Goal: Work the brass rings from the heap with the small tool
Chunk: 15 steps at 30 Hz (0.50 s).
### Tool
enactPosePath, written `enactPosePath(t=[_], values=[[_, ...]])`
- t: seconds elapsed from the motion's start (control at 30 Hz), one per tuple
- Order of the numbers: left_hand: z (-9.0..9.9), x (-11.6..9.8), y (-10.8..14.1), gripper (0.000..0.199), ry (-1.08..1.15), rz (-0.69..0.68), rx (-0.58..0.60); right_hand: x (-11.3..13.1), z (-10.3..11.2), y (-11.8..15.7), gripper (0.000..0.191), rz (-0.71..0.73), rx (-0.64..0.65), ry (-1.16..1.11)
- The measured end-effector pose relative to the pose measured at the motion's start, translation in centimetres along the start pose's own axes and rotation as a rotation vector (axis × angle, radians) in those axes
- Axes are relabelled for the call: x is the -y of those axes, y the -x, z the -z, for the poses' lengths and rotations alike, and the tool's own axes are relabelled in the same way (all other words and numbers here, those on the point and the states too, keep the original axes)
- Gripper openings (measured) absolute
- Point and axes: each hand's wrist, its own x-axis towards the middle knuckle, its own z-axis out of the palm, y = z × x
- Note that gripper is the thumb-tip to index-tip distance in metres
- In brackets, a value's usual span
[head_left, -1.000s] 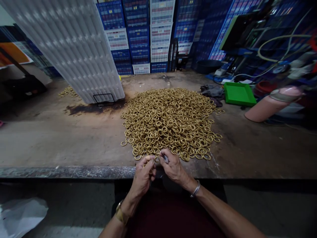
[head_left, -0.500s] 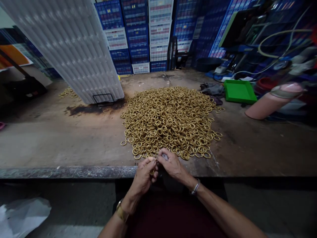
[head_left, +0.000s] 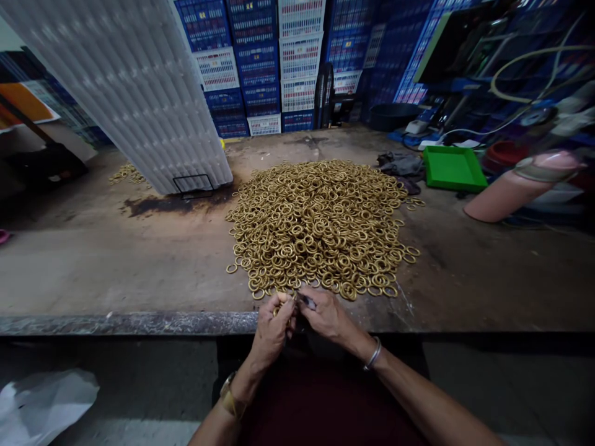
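Observation:
A wide pile of brass-coloured rings [head_left: 320, 223] lies on the wooden table [head_left: 139, 260], reaching close to its front edge. Just in front of the pile, my left hand [head_left: 274, 325] is closed on some of these rings; one shows between thumb and forefinger. My right hand [head_left: 328, 314] meets it fingertip to fingertip, closed on a small dark tool [head_left: 307, 301] whose shape is mostly hidden by the fingers. The exact contact between tool and ring is too small to tell.
Tall translucent ribbed sheets [head_left: 153, 93] stand in a black wire holder [head_left: 193, 186] at the left. Stacked blue and white crates [head_left: 260, 62] line the back. A green tray [head_left: 453, 168] and a pink cylinder [head_left: 511, 189] are at the right. A white bag [head_left: 51, 402] lies below left.
My right hand has lowered slightly, its fingers drawn down from the pile's edge, and the dark tool shows more. My left hand has turned a little, showing a ring at its thumb.

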Motion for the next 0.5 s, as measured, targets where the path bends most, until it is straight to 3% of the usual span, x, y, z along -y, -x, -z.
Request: enactPosePath(t=[0.5], values=[[-0.15,-0.54,0.09,0.027,-0.129,-0.023,-0.033,0.07,-0.20,0.41,0.013,0.012,0.083,0.233]])
